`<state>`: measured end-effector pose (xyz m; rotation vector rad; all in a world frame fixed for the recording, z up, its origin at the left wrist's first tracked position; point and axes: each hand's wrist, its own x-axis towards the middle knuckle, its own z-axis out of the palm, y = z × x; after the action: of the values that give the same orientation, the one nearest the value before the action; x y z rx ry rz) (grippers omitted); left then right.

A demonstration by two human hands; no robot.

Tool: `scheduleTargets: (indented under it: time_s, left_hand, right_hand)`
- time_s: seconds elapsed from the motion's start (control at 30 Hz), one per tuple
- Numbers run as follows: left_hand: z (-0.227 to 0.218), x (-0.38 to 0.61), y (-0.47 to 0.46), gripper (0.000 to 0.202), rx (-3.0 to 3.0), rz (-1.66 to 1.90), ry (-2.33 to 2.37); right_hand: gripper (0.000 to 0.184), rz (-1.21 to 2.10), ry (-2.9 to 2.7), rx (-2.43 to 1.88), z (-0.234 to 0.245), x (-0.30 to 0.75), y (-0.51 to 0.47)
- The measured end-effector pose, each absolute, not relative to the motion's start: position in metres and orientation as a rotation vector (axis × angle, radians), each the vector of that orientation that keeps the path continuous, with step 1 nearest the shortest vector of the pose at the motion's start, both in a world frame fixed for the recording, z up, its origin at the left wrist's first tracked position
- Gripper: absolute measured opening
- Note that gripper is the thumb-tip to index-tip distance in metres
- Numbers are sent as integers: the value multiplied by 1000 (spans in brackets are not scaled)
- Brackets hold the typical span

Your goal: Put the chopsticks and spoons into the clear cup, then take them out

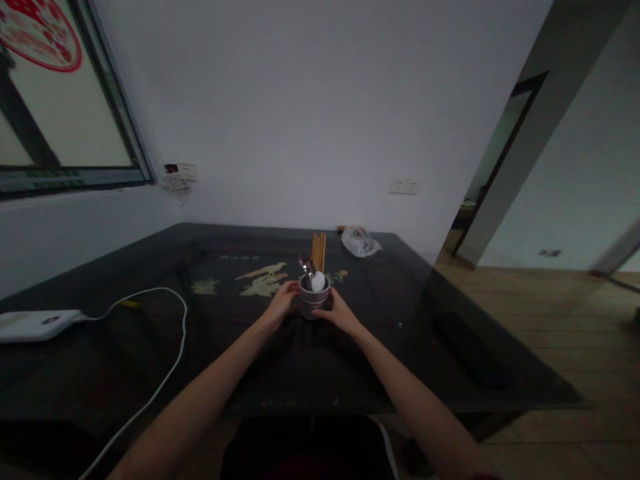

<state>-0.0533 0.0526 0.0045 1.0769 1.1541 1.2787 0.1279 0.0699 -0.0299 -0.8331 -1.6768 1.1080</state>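
Observation:
A grey, round utensil holder stands upright on the dark table, between my two hands. Wooden chopsticks, shiny metal spoons and a white, rounded spoon-like piece stick up out of it. My left hand is closed against the holder's left side, fingers curling round toward its back. On the right side, my right hand grips it, with the thumb across the lower front. The holder's inside and the utensils' lower ends are hidden.
The glossy dark table meets a pale wall at the back. A crumpled clear plastic bag lies behind the holder to the right. At left sits a white device with a white cable. A dark, long object lies at right.

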Motion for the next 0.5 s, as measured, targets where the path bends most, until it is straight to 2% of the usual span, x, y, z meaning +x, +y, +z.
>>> scheduleTargets:
  time_s: [0.5]
  left_hand:
    - [10, -47, 41, 26, 1210, 1156, 1127]
  right_hand:
    - [75, 1005, -1639, -951, -24, 124, 57]
